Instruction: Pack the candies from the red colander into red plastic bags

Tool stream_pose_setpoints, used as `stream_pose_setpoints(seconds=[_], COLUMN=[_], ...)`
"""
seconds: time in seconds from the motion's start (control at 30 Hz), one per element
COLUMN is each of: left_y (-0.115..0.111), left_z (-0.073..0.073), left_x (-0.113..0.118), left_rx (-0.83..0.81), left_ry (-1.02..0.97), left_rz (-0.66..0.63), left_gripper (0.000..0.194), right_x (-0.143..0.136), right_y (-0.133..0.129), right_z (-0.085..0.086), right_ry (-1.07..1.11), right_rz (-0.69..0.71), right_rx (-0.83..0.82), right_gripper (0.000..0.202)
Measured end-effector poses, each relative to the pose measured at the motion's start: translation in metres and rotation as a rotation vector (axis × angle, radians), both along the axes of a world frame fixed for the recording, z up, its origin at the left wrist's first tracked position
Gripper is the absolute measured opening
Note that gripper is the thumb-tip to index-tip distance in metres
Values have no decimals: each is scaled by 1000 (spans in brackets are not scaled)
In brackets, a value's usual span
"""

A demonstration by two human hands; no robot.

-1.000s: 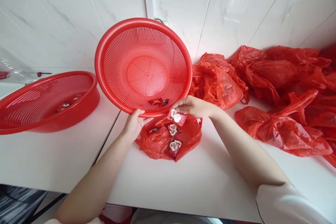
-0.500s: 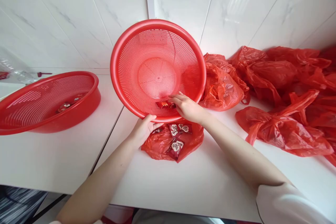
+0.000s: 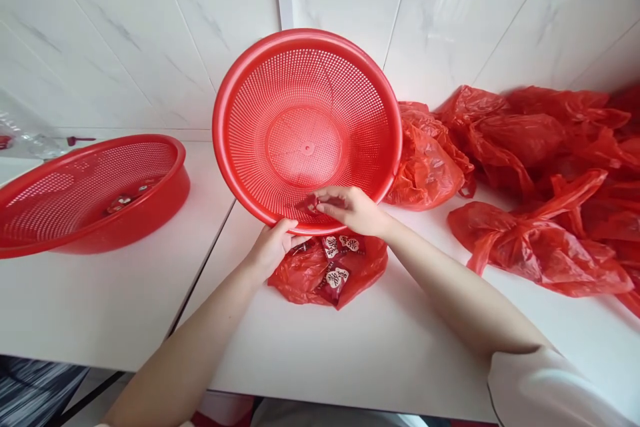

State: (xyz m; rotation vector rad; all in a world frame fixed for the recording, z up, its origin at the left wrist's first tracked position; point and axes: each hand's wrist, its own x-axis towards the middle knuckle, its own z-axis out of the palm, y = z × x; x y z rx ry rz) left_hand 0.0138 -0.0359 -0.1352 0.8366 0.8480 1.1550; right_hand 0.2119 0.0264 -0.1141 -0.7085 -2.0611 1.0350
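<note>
A red perforated plastic basket (image 3: 305, 147) is tilted toward me above the table. My left hand (image 3: 275, 248) grips its near rim, thumb over the edge. Inside the basket, close to the near wall, my right hand (image 3: 350, 208) is closed on a small red wrapped packet (image 3: 313, 203), partly hidden by the fingers. Below the rim lies an open red plastic bag (image 3: 300, 279) with several dark red packets (image 3: 336, 278) bearing white labels. The basket's rim hides the bag's far side.
Another red basket (image 3: 170, 197) with a few packets inside stands at the left. Tied red plastic bags (image 3: 540, 247) are heaped at the right along the tiled wall (image 3: 150, 47). A seam crosses the white table (image 3: 370, 353).
My right hand has drawn the packet up off the basket's wall and now holds it in the fingers. The basket has shifted slightly right. My left hand keeps its grip.
</note>
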Motion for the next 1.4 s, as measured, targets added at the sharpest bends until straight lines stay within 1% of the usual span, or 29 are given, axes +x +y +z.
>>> stream_pose_setpoints(seconds=[0.07, 0.17, 0.3, 0.47, 0.53, 0.63, 0.67, 0.7, 0.73, 0.83, 0.87, 0.9, 0.93, 1.0, 1.1, 1.17, 1.23, 1.3, 1.33, 1.4], left_y=[2, 5, 9, 12, 12, 12, 12, 12, 12, 12, 11, 11, 10, 8, 5, 4, 5, 5, 6, 7], left_z=[0, 2, 3, 3, 4, 6, 6, 6, 6, 4, 4, 4, 4, 5, 8, 9, 8, 7, 6, 5], left_x=[-4, -8, -13, -17, -18, -17, -17, -17, -17, -16, -15, -14, -13, -10, -8, -9, -11, -13, -14, -14], left_rx=[11, 13, 16, 29, 37, 56, 63, 67, 68, 50, 36, 21, 6, -16, -22, -21, -12, -2, 2, 3], left_ry=[8, 1, -19, -18, -15, -10, -6, -2, 2, -4, -7, -7, -2, 16, 40, 61, 86, 104, 110, 115], left_rz=[26, 77, 89, 155, 167, 160, 164, 170, 180, 201, 197, 192, 183, 156, 123, 123, 133, 139, 145, 170], left_gripper=[16, 11, 15, 11, 11, 13, 13, 12, 9, 4, 5, 6, 7, 6, 10, 13, 15, 15, 16, 16], right_x=[1, 5, 5, 2, 2, 2, 2, 2, 2, 4, 5, 6, 7, 9, 10, 11, 12, 13, 13, 12], right_y=[4, 8, 6, 3, 2, 0, -1, -2, -3, -2, -1, 1, 2, 6, 10, 12, 13, 15, 16, 18], right_z=[-1, 0, 4, 4, 3, 4, 4, 4, 5, 6, 6, 5, 4, 0, -9, -14, -16, -16, -15, -14], right_ry=[91, 146, 137, 99, 76, -2, -30, -54, -72, -114, -131, -152, -178, -274, -479, -544, -509, -409, -341, -177], right_rz=[-40, -34, -42, -112, -109, 35, 60, 42, -23, -327, -390, -417, -414, -354, -213, -118, -20, 44, 50, 27], right_rx=[-101, -196, -255, -463, -476, -374, -317, -247, -166, 92, 171, 238, 294, 377, 414, 397, 375, 326, 270, 63], right_gripper=[31, 34, 31, 33, 34, 30, 28, 27, 29, 36, 36, 35, 34, 36, 55, 65, 66, 56, 49, 37])
